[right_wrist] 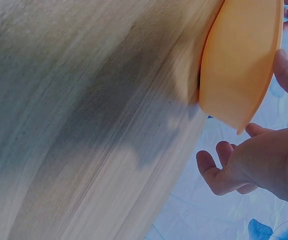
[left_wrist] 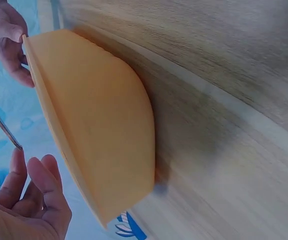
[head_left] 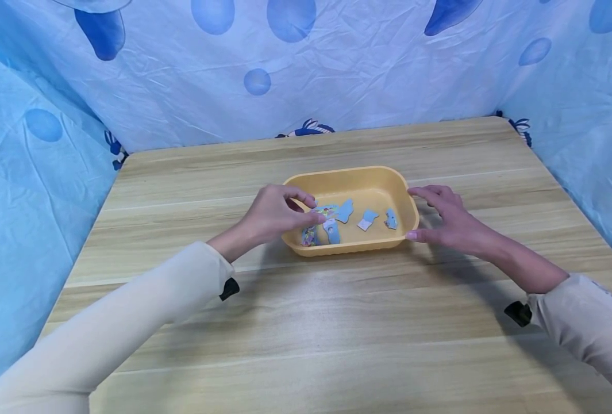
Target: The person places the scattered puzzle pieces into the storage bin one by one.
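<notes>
A yellow plastic tray (head_left: 357,180) stands on the table with several picture puzzle pieces in it. Over its left end, my left hand (head_left: 277,213) pinches a thin puzzle piece (left_wrist: 7,131) between thumb and finger; that piece appears edge-on in the left wrist view. Below and beside that hand lie puzzle pieces (head_left: 331,231) clustered in the tray's left half. Farther right are a blue and white piece (head_left: 368,219) and a small blue piece (head_left: 391,219). My right hand (head_left: 447,221) rests thumb and forefinger against the tray's right rim, its other fingers loosely bent.
The wood-grain table (head_left: 306,322) extends around the tray on every side. Behind it and at both sides hangs a blue curtain (head_left: 337,75) with bubble patterns. Each sleeve has a black strap (head_left: 519,313) near the wrist.
</notes>
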`<control>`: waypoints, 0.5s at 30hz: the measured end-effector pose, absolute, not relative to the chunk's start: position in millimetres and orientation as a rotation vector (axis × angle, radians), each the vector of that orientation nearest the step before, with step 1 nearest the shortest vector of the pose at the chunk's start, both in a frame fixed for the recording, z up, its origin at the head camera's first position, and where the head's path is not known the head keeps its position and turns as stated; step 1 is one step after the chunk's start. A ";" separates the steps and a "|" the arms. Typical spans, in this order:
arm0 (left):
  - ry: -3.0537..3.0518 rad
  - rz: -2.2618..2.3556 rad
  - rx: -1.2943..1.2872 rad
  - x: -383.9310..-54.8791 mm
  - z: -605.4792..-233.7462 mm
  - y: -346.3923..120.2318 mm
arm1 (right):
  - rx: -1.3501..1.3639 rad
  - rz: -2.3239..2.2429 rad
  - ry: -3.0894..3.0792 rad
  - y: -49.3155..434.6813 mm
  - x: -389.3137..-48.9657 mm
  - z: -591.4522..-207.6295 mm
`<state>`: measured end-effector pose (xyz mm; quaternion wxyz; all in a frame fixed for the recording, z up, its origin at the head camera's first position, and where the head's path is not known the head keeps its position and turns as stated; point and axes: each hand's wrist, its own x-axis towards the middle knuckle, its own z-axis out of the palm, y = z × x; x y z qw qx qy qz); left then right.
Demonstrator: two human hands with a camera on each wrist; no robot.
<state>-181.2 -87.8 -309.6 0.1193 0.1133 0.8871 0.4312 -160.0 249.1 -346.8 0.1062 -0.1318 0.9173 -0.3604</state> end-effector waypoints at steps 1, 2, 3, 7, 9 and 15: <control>2.590 1.254 0.336 -181.6 -309.9 -85.5 | -0.387 -1.058 2.702 249.0 -160.0 -346.6; 2.592 1.239 0.349 -182.2 -310.6 -83.1 | -0.385 -1.054 2.701 248.9 -160.2 -346.5; 2.590 1.225 0.359 -182.7 -311.2 -80.8 | -0.381 -1.051 2.700 248.7 -160.3 -346.3; 2.581 1.156 0.383 -184.8 -316.1 -72.2 | -0.381 -1.049 2.698 248.8 -160.8 -346.3; 2.587 1.099 0.377 -185.0 -317.5 -68.1 | -0.385 -1.056 2.697 248.7 -161.0 -346.3; 2.640 0.887 0.366 -184.5 -314.9 -54.5 | -0.383 -1.056 2.694 247.9 -160.2 -345.5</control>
